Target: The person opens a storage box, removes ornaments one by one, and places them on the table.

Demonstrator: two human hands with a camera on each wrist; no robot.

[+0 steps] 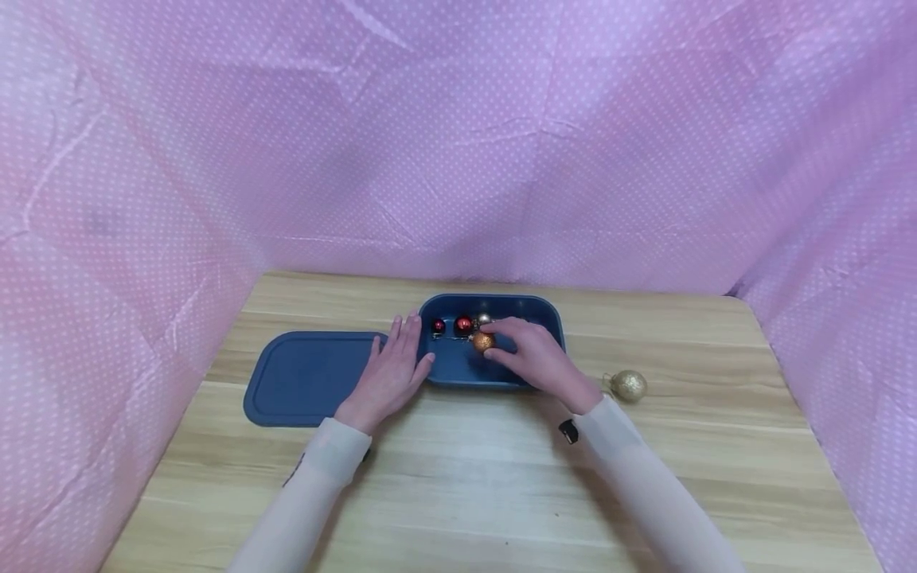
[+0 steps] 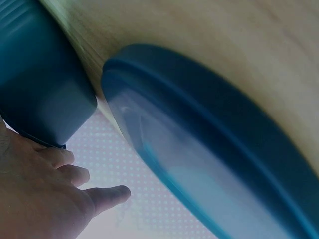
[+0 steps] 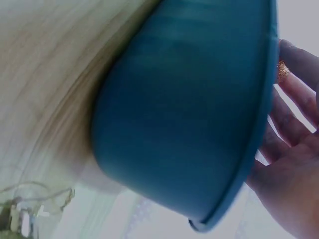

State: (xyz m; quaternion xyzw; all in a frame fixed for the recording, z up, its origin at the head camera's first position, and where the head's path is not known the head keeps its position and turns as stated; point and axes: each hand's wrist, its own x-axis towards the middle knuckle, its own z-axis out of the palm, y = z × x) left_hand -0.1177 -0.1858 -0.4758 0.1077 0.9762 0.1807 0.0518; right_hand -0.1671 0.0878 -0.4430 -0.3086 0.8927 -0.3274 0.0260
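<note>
The person's right hand [image 1: 537, 354] pinches a copper glitter ball [image 1: 483, 341] between thumb and index finger, spread only as wide as the ball, and holds it over the inside of the blue box [image 1: 451, 372], about level with its rim. The left hand [image 1: 390, 370], fingers extended and holding nothing, lies at the box's left end, between it and the flat blue lid [image 1: 308, 378]. Two red balls [image 1: 463, 324] sit inside the box, while a gold ball [image 1: 630, 385] lies right of it.
</note>
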